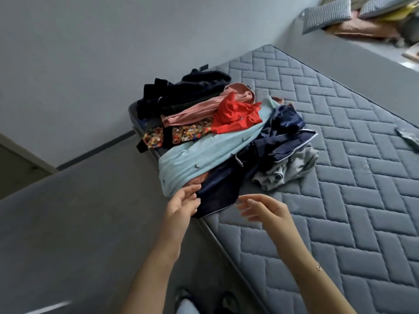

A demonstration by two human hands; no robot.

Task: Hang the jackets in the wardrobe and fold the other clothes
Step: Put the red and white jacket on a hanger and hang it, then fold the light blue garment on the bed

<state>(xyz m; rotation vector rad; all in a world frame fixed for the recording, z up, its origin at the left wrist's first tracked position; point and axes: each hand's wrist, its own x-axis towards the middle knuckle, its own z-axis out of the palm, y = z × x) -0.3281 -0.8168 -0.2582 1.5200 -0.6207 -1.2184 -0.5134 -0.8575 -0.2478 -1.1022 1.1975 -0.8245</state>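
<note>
Both grips empty: left hand (181,203) fingertips touched navy garment (217,196) at pile's (204,137) 6 o'clock edge; right hand (260,208) hovered relaxed-open beside, ready to lift nearest piece.

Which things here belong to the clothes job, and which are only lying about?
Job: black garment; pink garment; red garment; patterned garment; light blue garment; navy garment; grey garment.

Lying about: mattress; pillows; small dark item at the mattress edge.

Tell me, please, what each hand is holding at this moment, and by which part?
Nothing is gripped: the left hand touches the dark navy garment at its near edge with open fingers; the right hand hovers open.
</note>
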